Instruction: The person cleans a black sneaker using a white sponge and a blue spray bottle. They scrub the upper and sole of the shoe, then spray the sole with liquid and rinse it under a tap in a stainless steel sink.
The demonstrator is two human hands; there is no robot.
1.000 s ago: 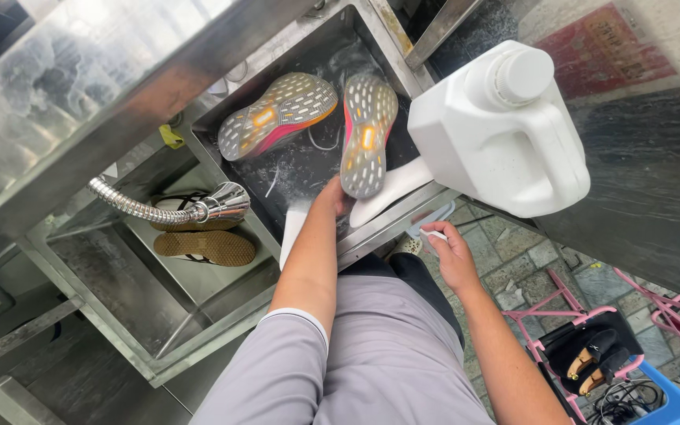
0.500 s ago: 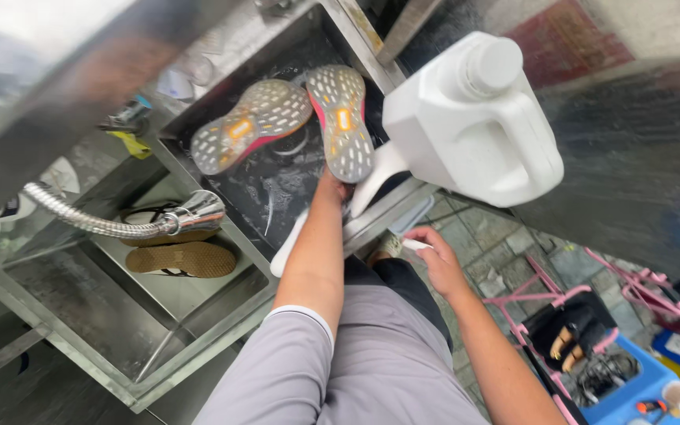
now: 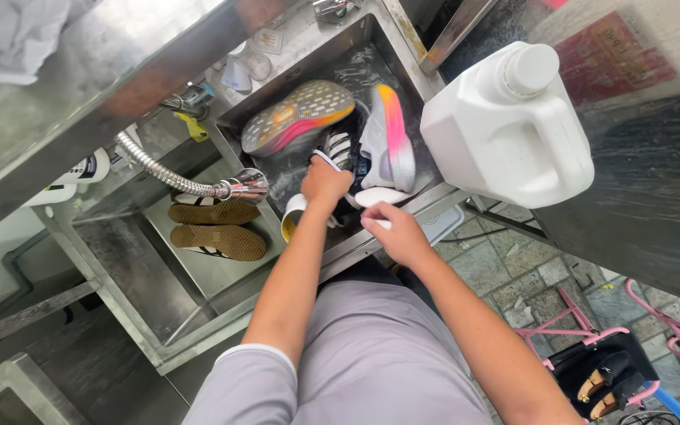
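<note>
So since the last look I'm seeing both hands come in over the right-hand sink basin [image 3: 415, 31], and the pink-and-orange running shoe [image 3: 387, 145] has rolled from sole-up onto its side. The other running shoe [image 3: 297, 118] is lying sole-up at the back of the same basin, speckled grey sole with a pink-orange edge showing. My left hand [image 3: 326, 182] is reaching down into the basin, fingers curled around a dark sneaker with white stripes [image 3: 341, 151] that's sitting between the two running shoes, so that hand is clamped on it. My right hand [image 3: 397, 233] is hovering at the front rim of the basin, fingers closed around something white and flat [image 3: 378, 197]; I can't tell what it is from here. A white cup with a yellow inside [image 3: 291, 216] is sitting just beside my left wrist at the basin's edge. A big white plastic jug [image 3: 505, 126] with a screw cap is standing on the steel tabletop [image 3: 639, 197] right of the sink. In the left basin a pair of brown-soled shoes [image 3: 216, 228] is lying sole-up, with the flexible metal spray hose [image 3: 190, 182] hanging over them. Down by the stone floor, a pink rack [image 3: 592, 346] is holding dark slippers.
</note>
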